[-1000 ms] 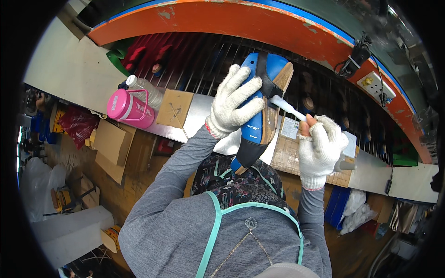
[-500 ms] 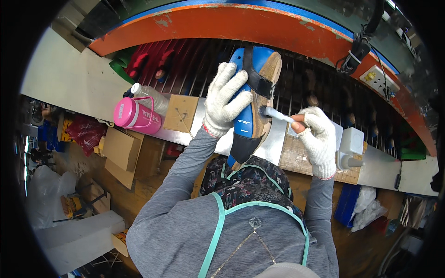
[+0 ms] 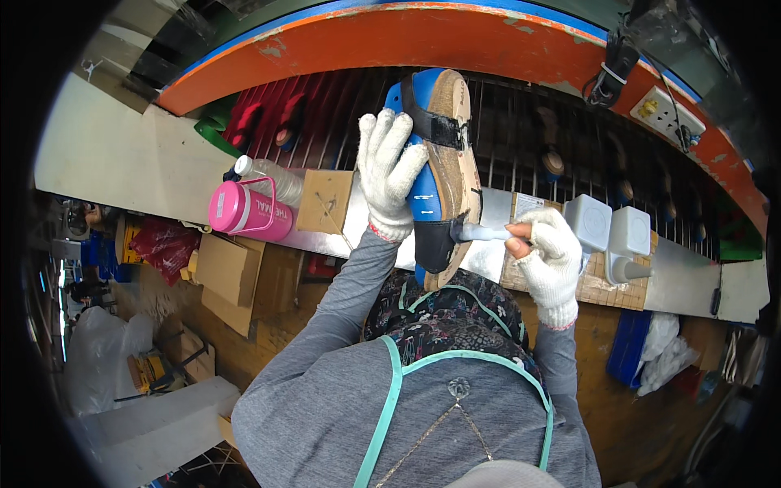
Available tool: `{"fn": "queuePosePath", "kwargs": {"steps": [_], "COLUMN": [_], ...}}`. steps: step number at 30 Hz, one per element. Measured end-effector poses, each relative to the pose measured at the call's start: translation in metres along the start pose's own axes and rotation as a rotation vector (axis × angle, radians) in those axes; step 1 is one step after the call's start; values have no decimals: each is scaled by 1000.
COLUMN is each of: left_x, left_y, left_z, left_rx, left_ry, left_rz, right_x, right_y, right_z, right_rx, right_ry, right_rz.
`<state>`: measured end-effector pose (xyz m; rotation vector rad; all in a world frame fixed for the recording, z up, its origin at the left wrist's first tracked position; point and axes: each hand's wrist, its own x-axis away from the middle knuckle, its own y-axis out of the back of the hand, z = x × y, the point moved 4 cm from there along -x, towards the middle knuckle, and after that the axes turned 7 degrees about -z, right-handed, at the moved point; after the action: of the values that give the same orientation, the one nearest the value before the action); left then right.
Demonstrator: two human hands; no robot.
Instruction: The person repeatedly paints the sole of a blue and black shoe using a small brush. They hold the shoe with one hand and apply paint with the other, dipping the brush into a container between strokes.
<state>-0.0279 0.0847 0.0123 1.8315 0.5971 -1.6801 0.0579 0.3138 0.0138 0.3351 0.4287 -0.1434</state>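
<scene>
Head cam, L hand [image 3: 388, 175] on blue shoe [image 3: 426, 189], R hand [image 3: 549, 262] w/ brush [image 3: 484, 233]

Decent, fairly even light, seemingly from above: white gloves [image 3: 551, 264] and pale bench [image 3: 114, 146] come out bright, the metal sheet [image 3: 490, 259] throws some glare, while the rack [image 3: 521, 175] sits in deep shadow under the beam [image 3: 366, 37]. Middle is reasonably sharp, though the pale brush [image 3: 484, 233] looks a bit washed out with little surface detail. Fisheye bends the beam into an arc, rim goes soft and smeary (upper right especially), corners plain black.
</scene>
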Motion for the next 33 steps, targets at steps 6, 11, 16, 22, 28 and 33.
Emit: {"fn": "queuePosePath", "kwargs": {"steps": [6, 11, 16, 22, 28, 33], "left_x": [1, -4, -7, -9, 0, 7], "left_y": [-6, -6, -3, 0, 2, 1], "left_z": [-13, -14, -16, -10, -4, -3], "left_rx": [60, 132, 115, 123, 109, 49], "left_ry": [20, -40, -94, -103, -32, 1], "left_rz": [-48, 7, 84, 81, 45, 26], "right_x": [-25, -40, -45, -56, -37, -5], "right_y": [7, 21, 22, 25, 12, -2], "right_z": [2, 27, 41, 30, 2, -9], "right_rx": [-39, 439, 580, 436, 86, 21], "right_ry": [-64, 246, 383, 140, -47, -59], "right_rz": [-180, -218, -178, 135, 158, 36]}}
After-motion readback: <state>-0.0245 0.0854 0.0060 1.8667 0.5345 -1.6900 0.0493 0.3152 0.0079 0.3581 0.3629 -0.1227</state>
